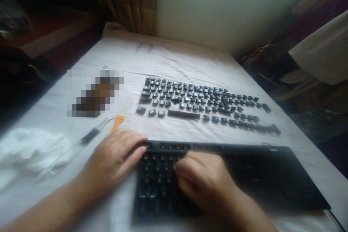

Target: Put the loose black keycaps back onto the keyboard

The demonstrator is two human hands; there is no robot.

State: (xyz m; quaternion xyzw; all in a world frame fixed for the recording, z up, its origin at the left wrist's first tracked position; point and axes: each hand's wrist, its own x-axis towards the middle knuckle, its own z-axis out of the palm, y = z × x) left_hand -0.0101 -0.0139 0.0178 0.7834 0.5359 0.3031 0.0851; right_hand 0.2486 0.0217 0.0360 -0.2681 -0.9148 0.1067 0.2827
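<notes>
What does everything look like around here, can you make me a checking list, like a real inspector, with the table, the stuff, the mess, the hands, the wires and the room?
Surface: pale cloth cover, creased.
Job's things: dark keyboard, near side; loose keycaps in rows beyond it.
Clutter: crumpled white cloth, thin wire-ended tool and small orange item, all on the left; another item is pixelated, can't tell what.
Hands: left hand at the keyboard's far left corner; right hand curled over its keys area, anything inside hidden.
Cables: one dark cable by the keyboard's near right corner.
Surroundings: curtain, plain wall, hanging cloth at right.
</notes>
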